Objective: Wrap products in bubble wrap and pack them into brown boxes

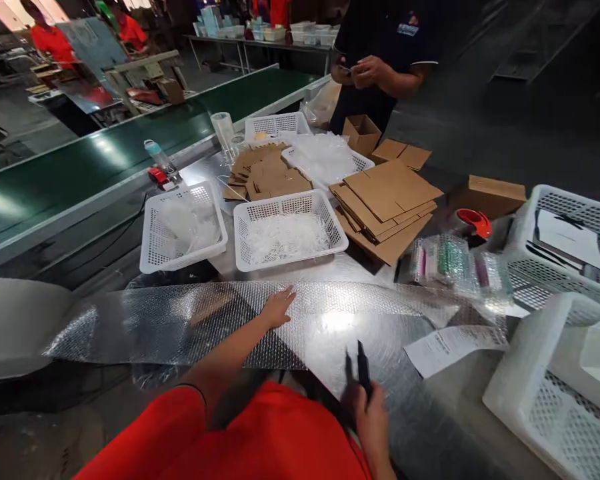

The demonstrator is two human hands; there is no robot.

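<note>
A long sheet of bubble wrap [165, 323] stretches across the metal table from left to right. My left hand [278, 309] rests on it near the middle, fingers spread. Lower right, my right hand [372, 415] grips a black utility knife [363, 368], its tip pointing away from me over bare metal. The knife's handle is partly covered by my fingers. A printed paper slip [450, 347] lies to the right of the knife. Several bubble-wrapped items [443, 261] sit by the sheet's right end.
White baskets [290, 260] line the table's far side, beside flattened cardboard [390, 190]. A red tape dispenser [474, 223] and white crates [525, 393] are at right. A large pale roll [20, 327] is at left. A green conveyor [175, 127] runs behind; a person [380, 73] stands across the table.
</note>
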